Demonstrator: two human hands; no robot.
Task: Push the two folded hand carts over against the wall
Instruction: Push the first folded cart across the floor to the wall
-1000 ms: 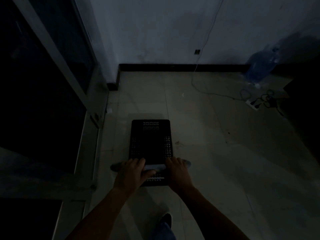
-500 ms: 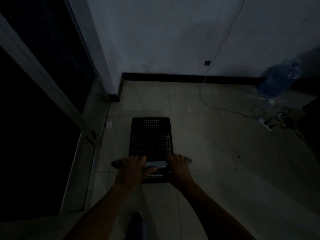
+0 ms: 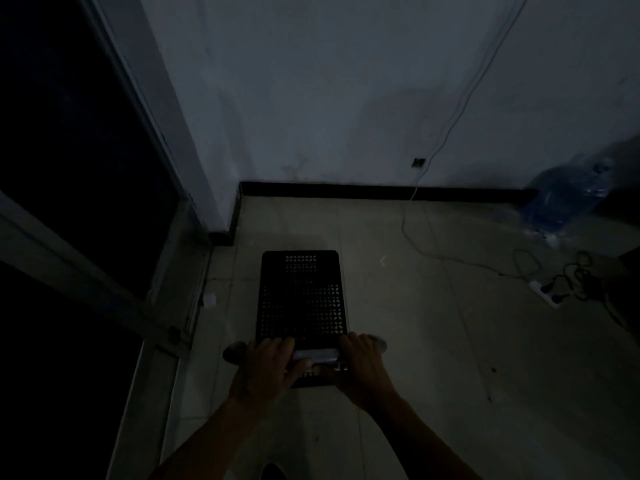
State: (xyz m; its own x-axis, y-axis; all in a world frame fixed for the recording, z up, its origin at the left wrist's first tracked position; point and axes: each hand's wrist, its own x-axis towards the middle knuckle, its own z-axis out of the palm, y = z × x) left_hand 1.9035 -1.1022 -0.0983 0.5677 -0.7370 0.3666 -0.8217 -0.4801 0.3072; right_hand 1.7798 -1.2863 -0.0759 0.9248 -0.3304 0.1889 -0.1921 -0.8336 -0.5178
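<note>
A black perforated hand cart (image 3: 302,296) lies flat on the tiled floor in a dim room, its far end a short way from the wall (image 3: 346,98) and its dark skirting. Across the cart's near end runs a pale grey handle bar (image 3: 316,355). My left hand (image 3: 268,367) grips this bar on the left, and my right hand (image 3: 360,363) grips it on the right. I cannot tell whether a second cart lies under the first.
A glass door with a pale frame (image 3: 162,258) stands along the left. A white cable (image 3: 446,133) hangs down the wall and runs across the floor to a power strip (image 3: 547,294) at right. A blue water bottle (image 3: 561,202) leans at the far right.
The cart and both hands have moved forward toward the wall. The wall and skirting now appear closer, and both hands keep their grip on the bar.
</note>
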